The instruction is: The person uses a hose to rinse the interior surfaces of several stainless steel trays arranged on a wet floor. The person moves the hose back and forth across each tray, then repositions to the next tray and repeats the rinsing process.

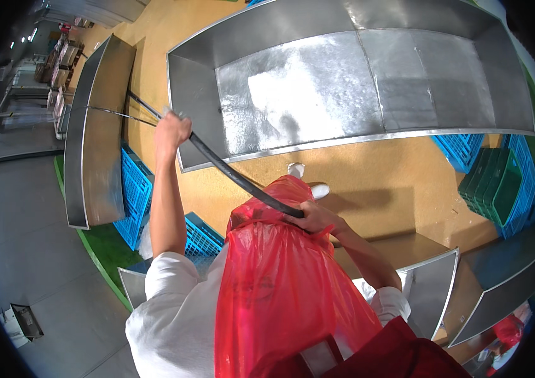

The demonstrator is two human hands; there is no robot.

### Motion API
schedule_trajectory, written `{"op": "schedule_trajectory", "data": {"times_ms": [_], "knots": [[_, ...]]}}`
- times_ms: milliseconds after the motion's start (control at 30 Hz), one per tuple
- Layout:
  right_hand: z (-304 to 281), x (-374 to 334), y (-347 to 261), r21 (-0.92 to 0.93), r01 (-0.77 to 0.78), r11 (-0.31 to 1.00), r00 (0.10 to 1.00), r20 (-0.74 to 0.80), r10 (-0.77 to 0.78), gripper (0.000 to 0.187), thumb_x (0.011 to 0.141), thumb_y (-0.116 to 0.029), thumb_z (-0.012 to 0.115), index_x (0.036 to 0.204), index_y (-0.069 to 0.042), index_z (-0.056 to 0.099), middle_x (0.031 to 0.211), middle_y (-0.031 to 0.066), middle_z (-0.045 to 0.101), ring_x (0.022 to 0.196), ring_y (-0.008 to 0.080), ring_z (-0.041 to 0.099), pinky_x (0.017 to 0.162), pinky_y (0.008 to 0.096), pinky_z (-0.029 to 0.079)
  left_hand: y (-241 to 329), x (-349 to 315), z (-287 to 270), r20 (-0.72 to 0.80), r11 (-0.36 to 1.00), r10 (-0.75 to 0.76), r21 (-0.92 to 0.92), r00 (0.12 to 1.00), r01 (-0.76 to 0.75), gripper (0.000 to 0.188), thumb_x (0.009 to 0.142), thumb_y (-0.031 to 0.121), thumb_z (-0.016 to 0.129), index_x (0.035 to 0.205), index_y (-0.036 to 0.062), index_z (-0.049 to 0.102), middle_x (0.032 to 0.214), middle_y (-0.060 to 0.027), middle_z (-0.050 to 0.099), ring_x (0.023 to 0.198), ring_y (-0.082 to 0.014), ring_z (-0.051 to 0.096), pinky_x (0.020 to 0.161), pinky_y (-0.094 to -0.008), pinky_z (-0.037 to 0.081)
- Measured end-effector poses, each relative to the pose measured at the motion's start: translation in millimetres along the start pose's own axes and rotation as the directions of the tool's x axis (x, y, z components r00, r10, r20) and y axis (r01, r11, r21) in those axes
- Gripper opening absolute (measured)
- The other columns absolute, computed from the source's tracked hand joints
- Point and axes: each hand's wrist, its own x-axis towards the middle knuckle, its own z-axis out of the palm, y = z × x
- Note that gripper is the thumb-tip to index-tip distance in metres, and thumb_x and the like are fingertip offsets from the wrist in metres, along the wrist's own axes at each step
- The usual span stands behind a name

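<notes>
A thick black hose (232,173) runs slantwise in front of my body. My left hand (173,130), with the arm stretched forward, is closed around its far part, beside the near left corner of a large metal trough (195,94). Close to my waist, my right hand (313,217) is wrapped around the hose's near part, against my red plastic apron (273,271). Beyond my left hand a dark length continues toward the left-hand trough, along with a thin dark line whose kind I cannot make out. The large trough's bottom looks wet and shiny.
Another metal trough (98,132) stands at the left, with blue crates (133,200) beside it. Green crates (488,186) and more blue crates (458,151) stand at the right. Further metal troughs (500,296) are near my right side. My white shoes (319,190) are on a yellow-brown floor.
</notes>
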Motion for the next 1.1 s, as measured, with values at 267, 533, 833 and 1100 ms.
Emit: {"op": "schedule_trajectory", "data": {"times_ms": [267, 533, 833, 1100], "knots": [[1, -26, 22, 0.266, 0.065, 0.962, 0.985, -0.172, -0.019, 0.042, 0.092, -0.041, 0.058, 0.091, 0.0, 0.068, 0.067, 0.0138, 0.062, 0.065, 0.0139, 0.059, 0.064, 0.0361, 0.046, 167, -4, -48, -0.179, 0.941, 0.319, -0.055, 0.931, -0.334, 0.04, 0.077, 0.028, 0.057, 0.105, 0.0001, 0.06, 0.097, -0.0265, 0.066, 0.096, -0.0416, 0.063, 0.085, -0.048, 0.049], [-6, -61, 38, 0.335, 0.096, 0.937, 0.893, -0.445, 0.067, 0.042, 0.093, -0.03, 0.059, 0.065, 0.002, 0.054, 0.053, 0.0028, 0.038, 0.053, 0.0094, 0.038, 0.049, 0.0331, 0.033, 356, -42, -39, -0.098, 0.648, 0.742, -0.149, 0.663, -0.747, 0.036, 0.075, 0.024, 0.057, 0.099, -0.0021, 0.061, 0.091, -0.0263, 0.066, 0.092, -0.041, 0.064, 0.083, -0.0465, 0.05], [-53, -70, 65, 0.439, 0.008, 0.898, 0.895, -0.404, 0.189, 0.036, 0.091, -0.029, 0.058, 0.074, 0.003, 0.057, 0.056, 0.0009, 0.044, 0.057, 0.0114, 0.042, 0.054, 0.0331, 0.036, 284, 16, -7, -0.075, 0.876, 0.451, -0.156, 0.889, -0.457, 0.046, 0.074, 0.028, 0.059, 0.11, -0.0004, 0.062, 0.105, -0.026, 0.065, 0.101, -0.0396, 0.062, 0.089, -0.0457, 0.048], [-146, -50, 87, 0.479, 0.005, 0.878, 0.989, -0.129, 0.065, 0.033, 0.089, -0.028, 0.054, 0.076, 0.002, 0.059, 0.056, 0.0, 0.048, 0.057, 0.0091, 0.046, 0.055, 0.0302, 0.038, 253, 66, 17, 0.089, 0.972, 0.235, -0.03, 0.968, -0.234, 0.045, 0.073, 0.03, 0.057, 0.102, -0.0037, 0.066, 0.104, -0.027, 0.065, 0.101, -0.0406, 0.062, 0.09, -0.0447, 0.049]]}}
